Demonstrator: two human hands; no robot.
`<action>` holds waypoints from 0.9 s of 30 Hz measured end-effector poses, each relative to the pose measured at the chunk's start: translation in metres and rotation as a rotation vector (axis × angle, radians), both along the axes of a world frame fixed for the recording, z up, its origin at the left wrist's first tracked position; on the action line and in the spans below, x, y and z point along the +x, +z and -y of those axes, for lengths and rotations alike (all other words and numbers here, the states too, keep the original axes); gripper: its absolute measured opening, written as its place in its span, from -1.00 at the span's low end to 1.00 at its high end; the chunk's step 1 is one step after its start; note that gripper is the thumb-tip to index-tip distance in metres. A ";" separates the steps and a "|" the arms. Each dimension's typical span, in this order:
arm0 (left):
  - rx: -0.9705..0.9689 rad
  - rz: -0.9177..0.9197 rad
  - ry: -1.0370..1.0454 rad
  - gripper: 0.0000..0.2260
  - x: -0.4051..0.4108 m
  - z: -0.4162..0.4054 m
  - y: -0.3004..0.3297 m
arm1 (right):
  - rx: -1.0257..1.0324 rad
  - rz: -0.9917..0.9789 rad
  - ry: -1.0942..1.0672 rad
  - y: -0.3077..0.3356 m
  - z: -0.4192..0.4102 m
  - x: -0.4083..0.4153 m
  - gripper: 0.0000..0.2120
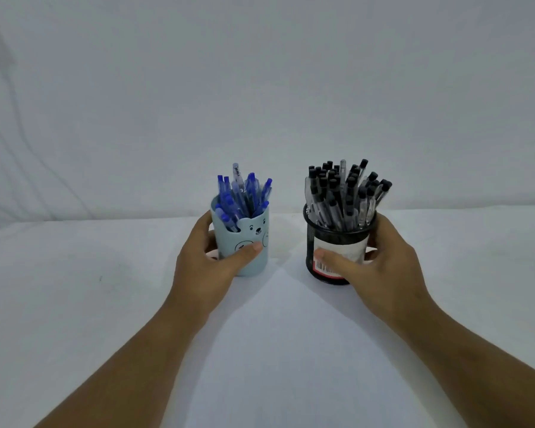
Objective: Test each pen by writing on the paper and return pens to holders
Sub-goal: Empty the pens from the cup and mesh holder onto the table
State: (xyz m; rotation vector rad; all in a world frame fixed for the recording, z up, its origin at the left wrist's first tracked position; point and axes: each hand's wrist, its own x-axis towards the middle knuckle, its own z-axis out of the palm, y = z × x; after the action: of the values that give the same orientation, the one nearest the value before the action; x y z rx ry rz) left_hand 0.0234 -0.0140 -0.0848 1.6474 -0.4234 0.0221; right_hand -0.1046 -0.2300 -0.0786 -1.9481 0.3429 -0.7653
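I see a white-covered worktop [74, 304] against a white draped backdrop [260, 72]. My left hand [204, 267] grips the blue bear holder [250, 261], full of blue pens [244, 193]; my right hand [380, 270] grips the black mesh holder [331, 236], packed with black pens [343, 189]. White paper [291, 350] lies near me.

I see a table [74, 304] under a white cloth [476, 273]. A sheet of paper [291, 350] lies flat on it, near me. At the paper's far corners stand two holders, apart: a blue cup [250, 264] of blue pens [241, 193] left, a black mesh cup [325, 242] of black pens [340, 189] right.
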 end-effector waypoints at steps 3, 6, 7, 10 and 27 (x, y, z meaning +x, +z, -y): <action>-0.057 0.041 0.031 -0.36 0.002 -0.002 0.001 | -0.056 0.043 0.009 0.005 -0.003 -0.002 -0.46; -0.069 0.092 0.059 -0.29 0.003 -0.006 0.010 | -0.160 0.059 0.024 0.011 -0.012 -0.004 -0.44; -0.081 0.098 0.067 -0.30 0.003 -0.008 0.016 | -0.184 0.057 0.025 0.013 -0.017 -0.005 -0.44; -0.067 0.115 0.090 -0.33 0.002 -0.020 0.030 | -0.244 0.005 0.044 0.016 -0.031 -0.004 -0.43; 0.722 0.687 0.246 -0.33 0.006 -0.243 0.019 | -0.632 -0.179 0.199 0.048 -0.135 0.030 -0.40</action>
State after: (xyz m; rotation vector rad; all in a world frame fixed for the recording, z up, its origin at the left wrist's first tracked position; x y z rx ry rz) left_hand 0.0297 0.2287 -0.0655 2.3849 -0.8061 0.7062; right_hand -0.0744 -0.0950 -0.0305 -2.6070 -0.0001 -0.6121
